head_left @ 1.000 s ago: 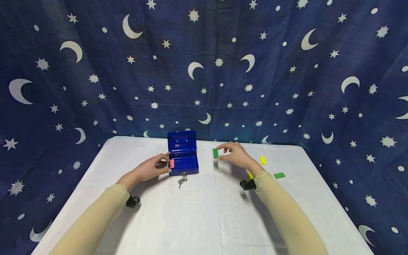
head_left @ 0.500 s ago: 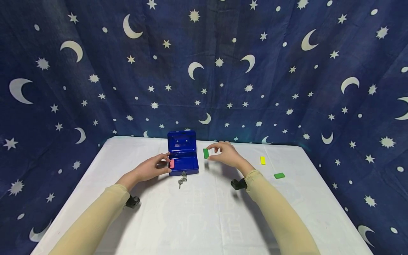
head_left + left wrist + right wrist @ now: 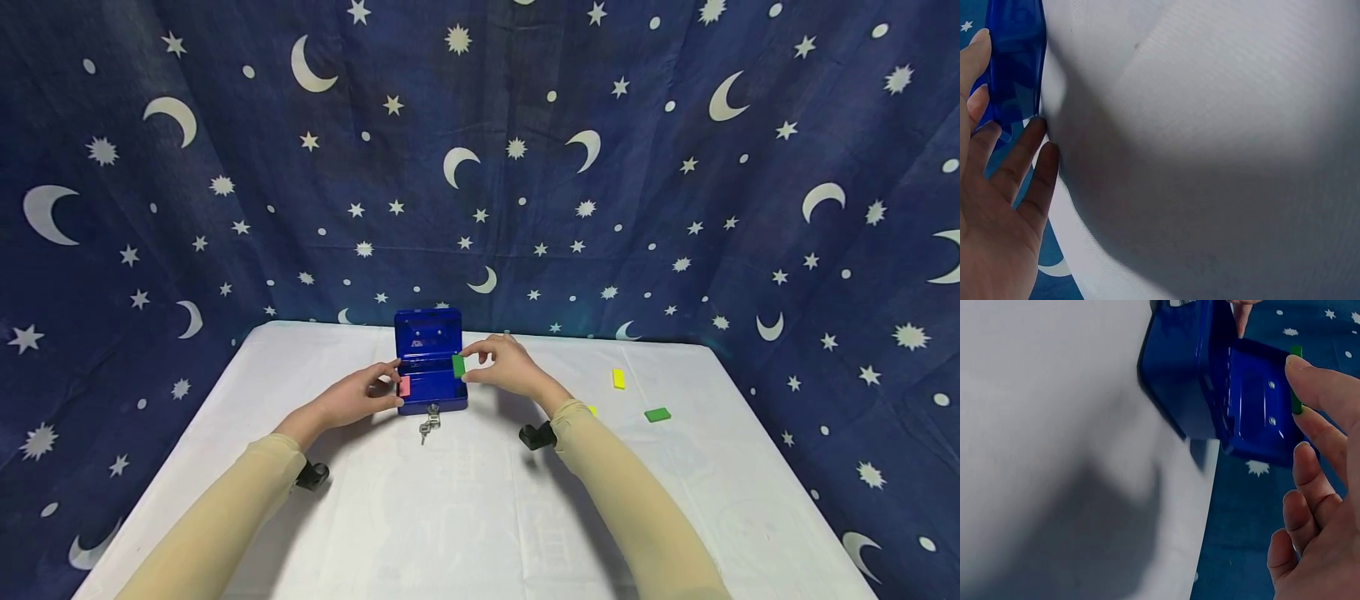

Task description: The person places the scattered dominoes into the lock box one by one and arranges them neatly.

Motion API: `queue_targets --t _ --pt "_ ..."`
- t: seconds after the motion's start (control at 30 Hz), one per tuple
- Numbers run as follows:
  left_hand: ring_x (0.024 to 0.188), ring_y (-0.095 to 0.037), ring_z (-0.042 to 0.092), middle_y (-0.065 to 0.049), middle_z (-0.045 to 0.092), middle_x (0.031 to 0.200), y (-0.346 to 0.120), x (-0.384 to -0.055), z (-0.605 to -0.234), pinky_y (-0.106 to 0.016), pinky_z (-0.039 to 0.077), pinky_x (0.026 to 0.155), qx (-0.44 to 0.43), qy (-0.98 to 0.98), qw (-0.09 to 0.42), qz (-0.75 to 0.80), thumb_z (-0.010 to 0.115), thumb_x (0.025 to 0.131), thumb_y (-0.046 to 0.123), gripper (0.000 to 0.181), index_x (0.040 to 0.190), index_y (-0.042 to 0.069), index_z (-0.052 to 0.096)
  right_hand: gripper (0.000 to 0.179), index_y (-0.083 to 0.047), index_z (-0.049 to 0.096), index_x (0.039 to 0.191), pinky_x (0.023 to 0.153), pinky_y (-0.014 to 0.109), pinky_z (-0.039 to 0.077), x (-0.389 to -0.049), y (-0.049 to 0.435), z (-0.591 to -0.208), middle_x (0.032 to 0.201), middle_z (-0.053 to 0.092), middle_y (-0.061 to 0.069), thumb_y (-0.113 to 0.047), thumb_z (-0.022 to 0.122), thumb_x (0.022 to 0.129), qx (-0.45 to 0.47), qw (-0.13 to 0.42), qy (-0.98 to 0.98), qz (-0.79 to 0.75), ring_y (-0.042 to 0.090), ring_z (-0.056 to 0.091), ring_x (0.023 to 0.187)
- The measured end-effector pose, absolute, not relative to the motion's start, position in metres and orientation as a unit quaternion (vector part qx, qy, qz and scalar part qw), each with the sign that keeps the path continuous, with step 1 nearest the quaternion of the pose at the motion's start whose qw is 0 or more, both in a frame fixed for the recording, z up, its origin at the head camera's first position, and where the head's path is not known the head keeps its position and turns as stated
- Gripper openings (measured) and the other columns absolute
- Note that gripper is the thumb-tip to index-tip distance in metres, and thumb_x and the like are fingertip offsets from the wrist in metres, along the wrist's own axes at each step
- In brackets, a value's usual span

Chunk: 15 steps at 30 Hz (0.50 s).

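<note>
A blue metal cash box (image 3: 432, 400) stands with its lid raised, a pink block (image 3: 405, 386) at the left inside it. My left hand (image 3: 347, 398) holds the box's left end, thumb at the front corner and index finger at the rear; the other fingers are extended in the left wrist view. Above the box's right side, my right hand (image 3: 510, 367) pinches a flat green block (image 3: 458, 367) upright between thumb and index finger. In the right wrist view, the green block (image 3: 1297, 378) shows edge-on before the lid (image 3: 1260, 403), and the remaining fingers are loosely bent.
Keys (image 3: 425, 429) hang from the lock at the box's front. To the right lie a yellow block (image 3: 618, 379) and another green block (image 3: 657, 414). A second yellow block (image 3: 592, 410) is mostly hidden by the right sleeve. A star-patterned cloth (image 3: 517, 208) rises behind the white table (image 3: 465, 533).
My right hand has carried the green block leftward, from the table beside the box to over its right side. The left hand and box have stayed in place.
</note>
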<state>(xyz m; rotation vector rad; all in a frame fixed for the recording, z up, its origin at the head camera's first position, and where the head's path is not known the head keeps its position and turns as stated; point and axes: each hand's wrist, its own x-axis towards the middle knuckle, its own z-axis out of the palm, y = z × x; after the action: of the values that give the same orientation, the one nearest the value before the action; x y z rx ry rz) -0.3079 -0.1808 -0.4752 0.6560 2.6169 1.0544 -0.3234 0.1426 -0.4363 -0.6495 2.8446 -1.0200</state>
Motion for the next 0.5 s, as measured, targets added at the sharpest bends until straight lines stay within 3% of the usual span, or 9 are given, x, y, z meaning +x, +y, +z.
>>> queue_targets --t 0.5 --pt "0.132 -0.034 0.054 -0.007 0.030 0.165 -0.179 -0.307 -0.473 -0.056 0.039 0.110 0.223 0.892 0.131 0.372 0.071 0.097 0.038 0.040 0.125 0.014 0.056 0.041 -0.030 0.074 0.119 0.073 0.036 0.037 -0.327 0.116 -0.445 0.089 0.056 -0.002 -0.044 0.084 0.082 -0.186 0.023 0.935 -0.302 0.020 0.044 0.096"
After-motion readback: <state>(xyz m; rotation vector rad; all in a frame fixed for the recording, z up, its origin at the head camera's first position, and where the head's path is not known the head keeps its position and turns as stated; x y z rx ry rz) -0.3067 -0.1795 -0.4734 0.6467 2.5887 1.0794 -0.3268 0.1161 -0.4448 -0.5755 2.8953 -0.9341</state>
